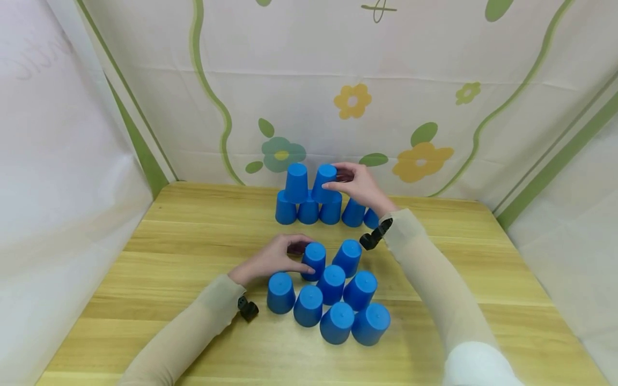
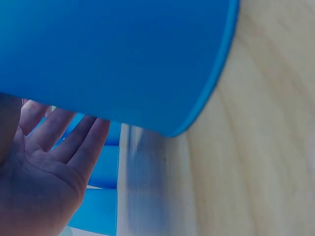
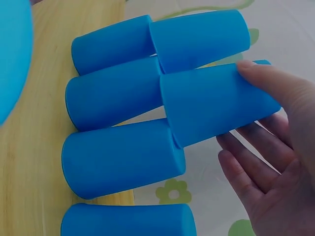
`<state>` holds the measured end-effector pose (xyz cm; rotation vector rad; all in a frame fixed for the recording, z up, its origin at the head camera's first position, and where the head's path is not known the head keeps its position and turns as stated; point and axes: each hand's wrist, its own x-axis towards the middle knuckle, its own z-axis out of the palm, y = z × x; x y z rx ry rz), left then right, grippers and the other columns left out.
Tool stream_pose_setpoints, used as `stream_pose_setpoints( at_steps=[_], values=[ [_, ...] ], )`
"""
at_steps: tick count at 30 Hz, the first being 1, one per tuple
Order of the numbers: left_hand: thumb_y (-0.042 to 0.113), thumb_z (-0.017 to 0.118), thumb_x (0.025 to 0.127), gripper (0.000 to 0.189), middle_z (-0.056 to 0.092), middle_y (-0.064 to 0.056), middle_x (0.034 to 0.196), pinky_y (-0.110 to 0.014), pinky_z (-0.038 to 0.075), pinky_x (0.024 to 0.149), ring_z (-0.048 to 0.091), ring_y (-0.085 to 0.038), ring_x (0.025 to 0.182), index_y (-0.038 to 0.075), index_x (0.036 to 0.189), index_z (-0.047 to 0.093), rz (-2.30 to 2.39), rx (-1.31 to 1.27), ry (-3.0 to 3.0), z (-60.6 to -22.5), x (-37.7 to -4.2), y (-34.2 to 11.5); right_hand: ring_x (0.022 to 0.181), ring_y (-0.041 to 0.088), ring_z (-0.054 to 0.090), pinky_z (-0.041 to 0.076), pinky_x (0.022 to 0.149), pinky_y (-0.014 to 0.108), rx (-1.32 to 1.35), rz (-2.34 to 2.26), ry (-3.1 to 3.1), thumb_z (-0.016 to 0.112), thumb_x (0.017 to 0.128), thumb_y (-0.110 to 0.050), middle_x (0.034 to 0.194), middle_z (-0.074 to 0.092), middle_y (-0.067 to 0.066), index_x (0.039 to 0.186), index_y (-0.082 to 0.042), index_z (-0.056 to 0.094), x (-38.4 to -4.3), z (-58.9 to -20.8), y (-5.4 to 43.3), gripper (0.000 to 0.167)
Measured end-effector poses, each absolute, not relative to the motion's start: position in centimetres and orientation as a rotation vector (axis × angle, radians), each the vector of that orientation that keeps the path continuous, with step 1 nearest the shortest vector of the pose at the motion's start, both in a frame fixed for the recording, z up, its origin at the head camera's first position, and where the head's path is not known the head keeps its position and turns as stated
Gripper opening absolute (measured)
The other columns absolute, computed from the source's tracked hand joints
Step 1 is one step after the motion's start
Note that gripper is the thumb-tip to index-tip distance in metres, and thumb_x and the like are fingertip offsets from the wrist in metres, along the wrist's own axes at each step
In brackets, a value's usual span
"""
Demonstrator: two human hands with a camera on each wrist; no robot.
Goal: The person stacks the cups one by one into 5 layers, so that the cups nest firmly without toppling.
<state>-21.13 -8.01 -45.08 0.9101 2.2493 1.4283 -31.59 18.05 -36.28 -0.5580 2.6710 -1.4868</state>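
Observation:
At the back of the table, several upside-down blue cups (image 1: 286, 208) stand in a row. A second tier on them has a left cup (image 1: 296, 183) and, beside it, another blue cup (image 3: 214, 101) that my right hand (image 1: 359, 185) grips from its right side. In the right wrist view its thumb lies on that cup's wall, fingers on the opposite side. Nearer me, my left hand (image 1: 275, 257) holds an upside-down blue cup (image 1: 315, 262) between thumb and fingers, at the back left of a cluster. A cup wall (image 2: 128, 54) hides part of this hand in the left wrist view.
Several more upside-down blue cups (image 1: 336, 323) stand close together at the front of the wooden table (image 1: 159, 257). A white cloth backdrop (image 1: 299, 96) with printed flowers rises right behind the back row. Black wrist cameras (image 1: 248, 309) sit on both sleeves.

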Motion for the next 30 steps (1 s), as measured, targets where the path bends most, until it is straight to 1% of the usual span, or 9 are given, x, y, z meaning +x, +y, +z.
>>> stream_pose_setpoints(
  at_steps=[5,9,11,15,20,24,27,29,30],
  values=[
    [0.030,0.087,0.084,0.055,0.068,0.009,0.121,-0.035,0.051,0.099,0.063,-0.011,0.112,0.016,0.133,0.065,1.414,0.905,2.260,-45.2,-21.2,-7.9,0.118,0.025,0.062,0.051,0.100,0.043,-0.574,-1.483,2.646,0.081,0.090,-0.036,0.134,0.063,0.008,0.145,-0.010,0.054,-31.4,-36.5,18.2,0.067],
    [0.030,0.086,0.085,0.055,0.068,0.009,0.121,-0.035,0.052,0.098,0.063,-0.011,0.112,0.017,0.133,0.064,1.414,0.899,2.263,-45.1,-21.3,-7.8,0.126,0.032,0.057,0.047,0.104,0.046,-0.604,-1.512,2.607,0.079,0.092,-0.031,0.142,0.057,0.011,0.150,-0.008,0.049,-31.2,-36.6,18.7,0.069],
    [0.029,0.086,0.086,0.055,0.068,0.007,0.122,-0.037,0.052,0.099,0.063,-0.013,0.113,0.016,0.134,0.064,1.433,0.894,2.257,-44.9,-21.4,-7.7,0.128,0.035,0.055,0.046,0.105,0.047,-0.625,-1.526,2.600,0.078,0.093,-0.029,0.144,0.055,0.012,0.150,-0.008,0.048,-30.9,-36.7,19.1,0.068],
    [0.028,0.085,0.086,0.056,0.067,0.003,0.124,-0.043,0.051,0.100,0.063,-0.018,0.115,0.014,0.135,0.062,1.475,0.882,2.252,-44.2,-21.7,-7.8,0.127,0.034,0.057,0.046,0.105,0.047,-0.683,-1.525,2.598,0.078,0.093,-0.027,0.144,0.055,0.014,0.147,-0.008,0.052,-29.8,-36.7,19.9,0.063],
    [0.028,0.086,0.086,0.055,0.068,0.001,0.124,-0.047,0.051,0.100,0.064,-0.019,0.114,0.014,0.134,0.063,1.484,0.895,2.300,-43.4,-22.2,-7.8,0.127,0.033,0.057,0.044,0.106,0.054,-0.754,-1.502,2.577,0.076,0.095,-0.024,0.143,0.056,0.018,0.146,-0.006,0.053,-28.2,-36.7,20.9,0.059],
    [0.029,0.086,0.085,0.055,0.068,0.001,0.123,-0.045,0.052,0.099,0.065,-0.018,0.112,0.013,0.133,0.064,1.458,0.912,2.355,-42.7,-22.4,-7.8,0.126,0.033,0.058,0.044,0.106,0.054,-0.784,-1.457,2.552,0.076,0.095,-0.024,0.140,0.059,0.015,0.145,-0.006,0.054,-26.6,-36.8,21.9,0.058],
    [0.028,0.086,0.085,0.055,0.068,0.001,0.124,-0.046,0.052,0.099,0.065,-0.018,0.112,0.013,0.132,0.064,1.449,0.907,2.373,-42.1,-22.4,-7.9,0.123,0.028,0.060,0.047,0.104,0.051,-0.790,-1.415,2.526,0.077,0.094,-0.026,0.137,0.062,0.010,0.144,-0.006,0.056,-25.2,-37.1,22.8,0.058],
    [0.028,0.086,0.085,0.055,0.068,0.000,0.124,-0.048,0.051,0.099,0.065,-0.020,0.113,0.012,0.132,0.064,1.461,0.899,2.371,-41.7,-22.5,-7.8,0.121,0.025,0.062,0.048,0.103,0.052,-0.793,-1.400,2.510,0.078,0.094,-0.026,0.135,0.063,0.007,0.142,-0.007,0.057,-24.4,-37.4,23.3,0.056],
    [0.028,0.087,0.085,0.055,0.067,-0.001,0.125,-0.049,0.051,0.100,0.065,-0.020,0.113,0.012,0.132,0.064,1.467,0.897,2.374,-41.5,-22.6,-7.8,0.121,0.027,0.062,0.047,0.103,0.053,-0.792,-1.398,2.500,0.078,0.093,-0.026,0.134,0.064,0.007,0.142,-0.008,0.058,-24.0,-37.7,23.6,0.055]
  ],
)
